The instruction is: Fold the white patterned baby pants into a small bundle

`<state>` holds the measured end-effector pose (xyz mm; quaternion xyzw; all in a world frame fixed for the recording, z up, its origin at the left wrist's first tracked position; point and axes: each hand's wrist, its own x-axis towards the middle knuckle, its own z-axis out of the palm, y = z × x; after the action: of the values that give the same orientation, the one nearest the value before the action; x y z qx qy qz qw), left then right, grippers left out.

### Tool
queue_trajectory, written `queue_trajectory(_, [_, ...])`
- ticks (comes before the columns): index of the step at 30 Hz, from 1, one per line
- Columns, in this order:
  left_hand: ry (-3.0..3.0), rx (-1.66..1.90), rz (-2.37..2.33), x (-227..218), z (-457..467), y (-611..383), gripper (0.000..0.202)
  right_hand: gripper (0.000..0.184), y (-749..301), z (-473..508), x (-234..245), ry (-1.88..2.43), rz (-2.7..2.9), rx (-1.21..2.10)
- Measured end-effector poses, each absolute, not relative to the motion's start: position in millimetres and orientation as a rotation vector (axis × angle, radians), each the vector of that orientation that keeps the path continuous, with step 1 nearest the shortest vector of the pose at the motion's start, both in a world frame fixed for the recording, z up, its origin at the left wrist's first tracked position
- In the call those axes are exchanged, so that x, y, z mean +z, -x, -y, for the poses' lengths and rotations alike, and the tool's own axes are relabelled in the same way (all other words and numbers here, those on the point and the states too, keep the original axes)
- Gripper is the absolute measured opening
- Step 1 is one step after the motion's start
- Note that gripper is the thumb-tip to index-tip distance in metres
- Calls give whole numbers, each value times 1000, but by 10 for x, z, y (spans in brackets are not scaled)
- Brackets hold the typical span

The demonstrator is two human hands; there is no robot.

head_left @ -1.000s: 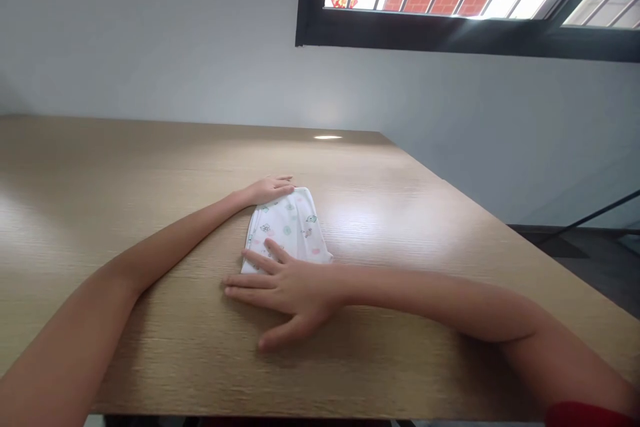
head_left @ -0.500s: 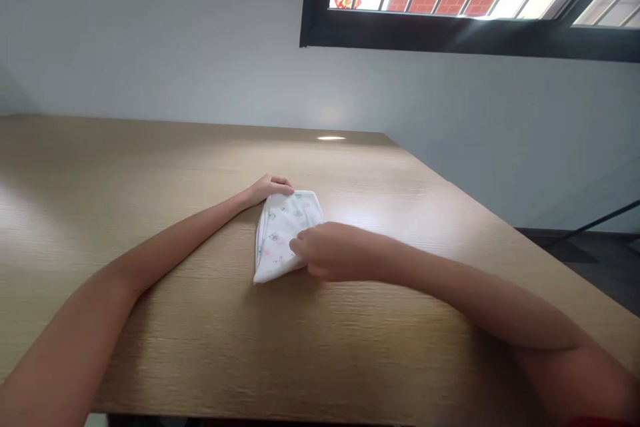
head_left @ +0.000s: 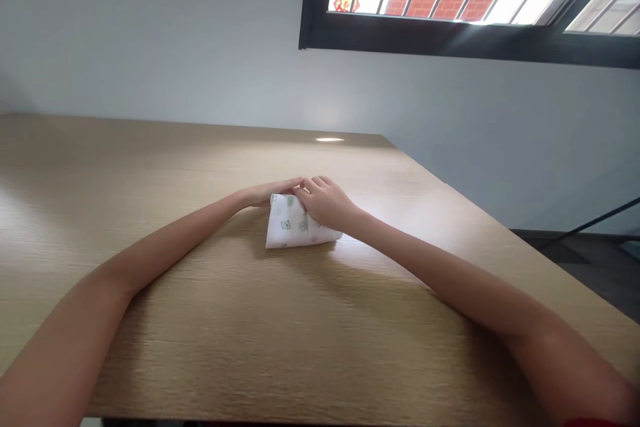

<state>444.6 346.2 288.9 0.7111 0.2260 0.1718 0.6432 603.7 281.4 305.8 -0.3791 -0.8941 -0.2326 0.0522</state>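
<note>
A small white cloth [head_left: 291, 226] with a pale printed pattern lies folded over on the wooden table [head_left: 200, 320], a little beyond its middle. My left hand [head_left: 267, 193] rests at the cloth's far left corner, fingers stretched along its far edge. My right hand [head_left: 326, 203] lies on top of the cloth's far right part, fingers curled down on the folded layer and touching the left hand's fingertips. Whether either hand pinches the fabric or only presses it cannot be told.
The table's right edge [head_left: 500, 227] runs diagonally, with dark floor [head_left: 590, 267] beyond it. A grey wall [head_left: 150, 33] stands behind the table, and a black-framed window [head_left: 450, 33] sits high on the right.
My right hand has carried the cloth's near edge up and away, folding it over onto the far edge. The cloth is now about half as deep. The left hand stayed at the far corner.
</note>
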Motion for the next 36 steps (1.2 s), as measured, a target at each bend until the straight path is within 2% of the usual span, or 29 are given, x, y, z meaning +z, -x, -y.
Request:
queue_trajectory(2, [-1779,440,-647,3035,-3378,-4439,60,34,-5952,-2664,3072,1009,2671,-721])
queue_trajectory(5, [-2083,616,-696,3188,-3150,-4509,60,32,-5820,-2445,3013,816,2706,-455])
queue_trajectory(8, [-2436,420,-472,3159,-2945,-4644,49,46,-5741,-2287,2895,736,2836,-123])
queue_trajectory(10, [-2641,286,-377,3076,-2907,-4715,43,47,-5717,-2210,2840,682,2913,42])
queue_trajectory(13, [-2792,281,-347,2987,-3005,-4724,40,45,-5704,-2118,2818,551,2946,155])
queue_trajectory(19, [-2512,420,-644,2979,-3170,-4443,38,33,-5903,-2019,2819,486,2765,298])
queue_trajectory(23, [-2282,678,-925,2821,-2894,-4248,49,27,-6199,-1970,2841,501,2614,385])
queue_trajectory(27, [-2104,872,-996,2680,-2501,-4117,58,27,-6353,-1911,2882,490,2578,551])
queue_trajectory(32, [-1799,1035,-1345,2643,-2395,-4050,46,28,-6334,-1868,2863,430,2556,408])
queue_trajectory(36, [-2130,821,-1526,2603,-2495,-4059,33,32,-6316,-1855,2824,608,2552,161])
